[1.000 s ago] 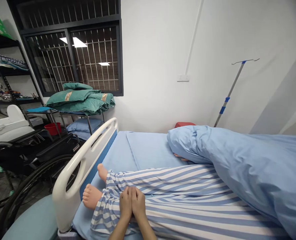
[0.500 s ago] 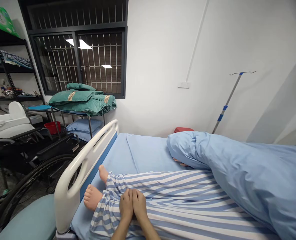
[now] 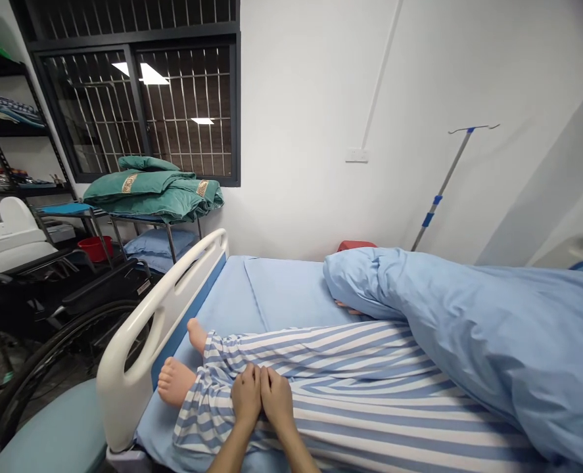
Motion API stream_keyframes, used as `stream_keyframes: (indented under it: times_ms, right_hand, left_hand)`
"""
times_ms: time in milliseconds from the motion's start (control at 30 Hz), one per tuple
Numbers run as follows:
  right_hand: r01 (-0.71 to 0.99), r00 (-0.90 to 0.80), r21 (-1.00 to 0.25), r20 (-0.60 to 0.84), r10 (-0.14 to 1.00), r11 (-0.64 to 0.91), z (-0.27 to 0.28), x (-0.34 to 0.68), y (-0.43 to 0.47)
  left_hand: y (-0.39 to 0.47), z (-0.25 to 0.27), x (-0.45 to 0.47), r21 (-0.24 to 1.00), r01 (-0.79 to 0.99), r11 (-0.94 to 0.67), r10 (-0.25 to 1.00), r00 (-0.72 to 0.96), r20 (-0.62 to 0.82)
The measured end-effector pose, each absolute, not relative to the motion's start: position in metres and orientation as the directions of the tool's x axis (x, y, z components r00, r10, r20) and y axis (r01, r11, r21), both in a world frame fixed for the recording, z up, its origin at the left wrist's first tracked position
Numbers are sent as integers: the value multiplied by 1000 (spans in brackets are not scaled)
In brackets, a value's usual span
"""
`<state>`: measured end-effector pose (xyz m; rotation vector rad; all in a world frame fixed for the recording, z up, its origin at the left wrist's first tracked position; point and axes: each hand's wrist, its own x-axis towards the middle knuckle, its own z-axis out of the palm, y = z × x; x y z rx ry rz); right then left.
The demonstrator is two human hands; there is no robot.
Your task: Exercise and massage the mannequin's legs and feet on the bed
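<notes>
Side by side, my left hand (image 3: 246, 397) and my right hand (image 3: 276, 398) lie on the nearer shin of a figure stretched out on the bed. Both have knuckles up and fingers curled down onto the blue-and-white striped trousers (image 3: 350, 389); the fingertips are hidden. The two hands touch along their thumb sides. Left of them, two bare feet (image 3: 175, 381) stick out of the trouser cuffs, toes up. A light blue quilt (image 3: 449, 315) is folded back over the upper legs, and the fingers of a hand (image 3: 349, 307) show under its edge.
A white footboard (image 3: 118, 374) closes the bed's left end. Beyond it stand a wheelchair (image 3: 69, 341), a teal stool seat (image 3: 57, 430) and a rack with folded green bedding (image 3: 153, 190). An IV pole (image 3: 442, 190) rises behind the bed.
The view has shifted a little, so the bed and room sit slightly higher and farther left. My hands remain on the same shin, their fingers now curled more tightly.
</notes>
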<state>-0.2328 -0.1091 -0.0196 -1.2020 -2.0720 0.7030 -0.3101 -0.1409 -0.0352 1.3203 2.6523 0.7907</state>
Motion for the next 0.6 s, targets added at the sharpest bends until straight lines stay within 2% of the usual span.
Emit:
stream_keyframes:
  times_ms: [233, 433, 500, 600]
  right_hand:
    - [574, -370, -689, 263, 891, 442, -11, -230, -110]
    - [560, -342, -700, 293, 893, 444, -11, -230, -111]
    - [544, -329, -712, 305, 894, 444, -13, -230, -110]
    - [502, -305, -749, 315, 899, 433, -16, -230, -108]
  left_hand:
    - [-141, -31, -308, 428, 762, 487, 796, -589, 143]
    - [-143, -25, -307, 443, 755, 483, 807, -580, 109]
    - [-142, -24, -309, 464, 751, 469, 814, -571, 103]
    - [-138, -22, -312, 581, 702, 413, 826, -557, 85]
